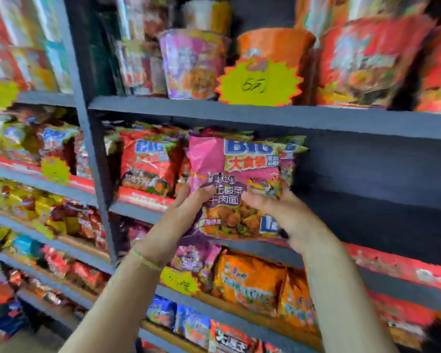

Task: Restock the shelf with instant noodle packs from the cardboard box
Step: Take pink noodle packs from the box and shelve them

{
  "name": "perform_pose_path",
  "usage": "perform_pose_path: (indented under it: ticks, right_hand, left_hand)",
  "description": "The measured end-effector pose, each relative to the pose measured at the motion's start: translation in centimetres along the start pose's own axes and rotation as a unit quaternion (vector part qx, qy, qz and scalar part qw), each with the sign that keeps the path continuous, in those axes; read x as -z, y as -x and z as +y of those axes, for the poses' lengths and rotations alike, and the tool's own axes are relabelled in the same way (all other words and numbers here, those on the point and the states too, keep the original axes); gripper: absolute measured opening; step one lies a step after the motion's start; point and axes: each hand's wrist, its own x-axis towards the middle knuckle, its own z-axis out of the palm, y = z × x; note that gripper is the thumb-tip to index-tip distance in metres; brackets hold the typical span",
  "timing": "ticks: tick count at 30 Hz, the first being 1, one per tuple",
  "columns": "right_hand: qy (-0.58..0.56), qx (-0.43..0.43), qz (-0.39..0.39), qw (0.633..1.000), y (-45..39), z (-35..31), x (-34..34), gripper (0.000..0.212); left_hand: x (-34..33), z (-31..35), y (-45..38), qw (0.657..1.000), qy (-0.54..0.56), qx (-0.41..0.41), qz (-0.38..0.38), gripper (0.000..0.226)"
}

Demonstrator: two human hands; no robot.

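Observation:
A pink and purple instant noodle pack (239, 174) stands upright at the front of the middle shelf (138, 208), held between both hands. My left hand (178, 220) grips its lower left edge, thumb on the front. My right hand (283, 215) grips the lower right corner, fingers curled over the front. Red noodle packs (145, 164) stand just left of it on the same shelf. To its right the shelf bay (372, 179) is dark, with no packs showing. The cardboard box is out of view.
Cup noodles (192, 63) and a yellow price tag (259, 84) sit on the shelf above. Orange packs (250, 278) and purple packs fill the shelf below, blue ones lower still. A grey upright post (92, 149) divides this bay from more packs at the left.

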Motion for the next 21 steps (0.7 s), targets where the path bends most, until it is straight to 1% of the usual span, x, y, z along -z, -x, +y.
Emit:
perform_pose_path:
  ticks: [1,3,4,6,7,8,9,10,11,12,13,15,16,19,21]
  right_hand:
    - [0.004,-0.004,0.018,1.000,0.1,-0.6,1.6,0.079]
    - [0.022,-0.010,0.063,0.998,0.0,-1.5,4.8,0.088]
    - [0.034,-0.015,0.085,0.996,-0.2,-1.9,6.5,0.097]
    - [0.062,-0.030,0.138,0.988,-0.5,-2.5,9.9,0.117]
    - [0.077,-0.038,0.162,0.983,-0.5,-2.8,11.5,0.119]
    - [0.095,-0.050,0.179,0.978,-0.3,-3.3,12.8,0.113]
    - [0.106,-0.052,0.193,0.974,-0.3,-3.6,14.1,0.097]
    - [0.114,-0.052,0.212,0.969,-0.6,-3.5,15.7,0.083]
    - [0.123,-0.057,0.235,0.963,-0.9,-3.6,16.9,0.077]
    - [0.127,-0.062,0.247,0.959,-1.4,-3.7,17.9,0.078]
    - [0.136,-0.069,0.256,0.955,-2.4,-3.4,19.2,0.081]
    - [0.158,-0.083,0.285,0.942,-4.5,-2.6,20.7,0.095]
    - [0.164,-0.083,0.289,0.940,-5.2,-2.2,21.2,0.099]
    - [0.196,-0.067,0.295,0.933,-7.2,-0.8,22.5,0.098]
    - [0.219,-0.072,0.283,0.931,-7.9,0.0,23.3,0.100]
  left_hand:
    - [-1.5,0.2,-0.6,0.999,-0.005,0.008,-0.042,0.075]
    - [-4.1,0.9,-1.0,0.995,-0.052,-0.031,-0.085,0.037]
    - [-5.5,1.3,-1.2,0.990,-0.081,-0.051,-0.102,0.030]
    - [-8.7,2.3,-2.0,0.982,-0.119,-0.060,-0.136,0.025]
    - [-10.0,2.5,-2.4,0.978,-0.127,-0.061,-0.155,0.022]
    - [-11.3,2.7,-2.8,0.973,-0.141,-0.071,-0.171,0.018]
    - [-12.3,2.4,-3.8,0.965,-0.175,-0.085,-0.174,0.016]
    - [-13.3,2.3,-4.5,0.957,-0.214,-0.108,-0.165,0.018]
    - [-14.1,2.1,-5.5,0.946,-0.258,-0.127,-0.152,0.018]
    - [-14.8,1.9,-6.6,0.933,-0.301,-0.133,-0.144,0.019]
    - [-15.4,1.5,-7.9,0.919,-0.343,-0.132,-0.143,0.032]
    - [-16.4,1.1,-10.1,0.879,-0.440,-0.106,-0.150,0.062]
    - [-16.9,0.9,-11.0,0.859,-0.480,-0.096,-0.151,0.068]
    - [-18.2,0.4,-13.3,0.804,-0.568,-0.128,-0.122,0.072]
    - [-18.7,0.2,-14.5,0.781,-0.601,-0.146,-0.092,0.079]
